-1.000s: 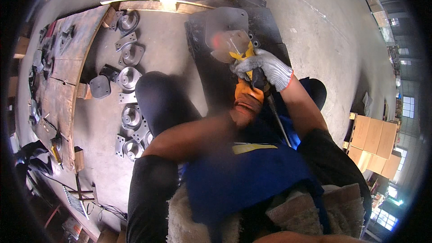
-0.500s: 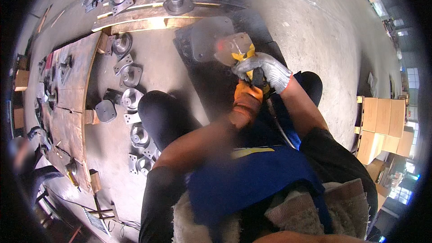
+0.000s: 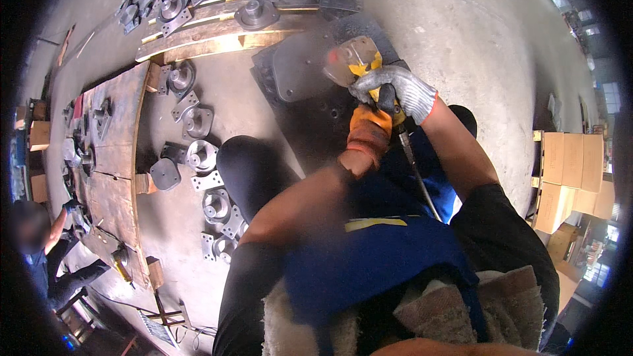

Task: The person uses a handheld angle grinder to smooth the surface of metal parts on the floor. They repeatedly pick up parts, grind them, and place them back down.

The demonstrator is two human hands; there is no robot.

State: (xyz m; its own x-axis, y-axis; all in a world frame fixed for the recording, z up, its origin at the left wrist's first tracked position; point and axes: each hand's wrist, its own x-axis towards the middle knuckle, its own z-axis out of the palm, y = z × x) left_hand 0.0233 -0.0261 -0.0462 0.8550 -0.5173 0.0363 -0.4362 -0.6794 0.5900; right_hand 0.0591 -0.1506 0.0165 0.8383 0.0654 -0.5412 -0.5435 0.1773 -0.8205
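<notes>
A big dark slab [image 3: 310, 135] is sitting before me, with a flat grey plate [image 3: 293, 69] lying on it. Over the slab, beside the plate, I'm holding a yellow grinder [image 3: 366, 66]; it's looking heavy and hard. My right hand [image 3: 403, 89] is wrapping its middle, my left hand [image 3: 369, 128] squeezing its back, probably good spots.

The floor [image 3: 475, 33] carries a row of metal parts [image 3: 201, 154]; the pallet [image 3: 208, 49] bears flanges [image 3: 256, 13], the wooden table [image 3: 111, 198] more parts [image 3: 102, 117], the dark bench [image 3: 310, 133] a flat plate [image 3: 292, 67].
</notes>
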